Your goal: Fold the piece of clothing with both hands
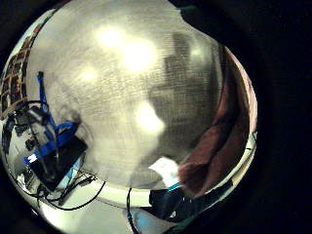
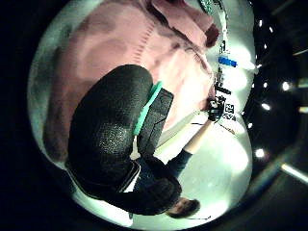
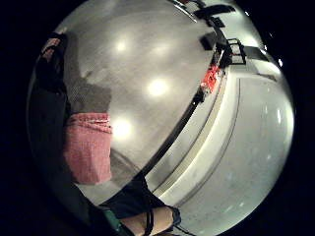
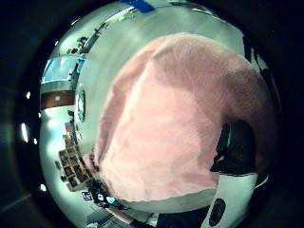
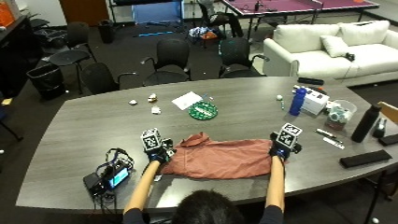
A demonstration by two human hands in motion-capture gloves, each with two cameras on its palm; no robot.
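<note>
A salmon-pink garment [image 5: 217, 158] lies spread flat on the grey table [image 5: 249, 116] in front of the person, with a collar flap turned up at its far left. My left hand [image 5: 159, 154] grips its left edge and my right hand [image 5: 280, 149] grips its right edge. In the left thumb side view my thumb [image 2: 110, 130] lies over the pink cloth [image 2: 120, 43]. The cloth [image 1: 219, 141] hangs beside the left palm. The right thumb side view is filled with the garment [image 4: 175, 123]; a gloved finger [image 4: 237, 147] shows at its edge. A fold of cloth [image 3: 88, 147] hangs by the right fingers [image 3: 47, 113].
A black device with cables [image 5: 109, 175] sits close to the left hand. Beyond the garment lie a green disc [image 5: 202, 110] and white paper [image 5: 187, 100]. To the right stand a blue bottle [image 5: 298, 101], a black bottle [image 5: 364, 123] and a black case [image 5: 366, 158].
</note>
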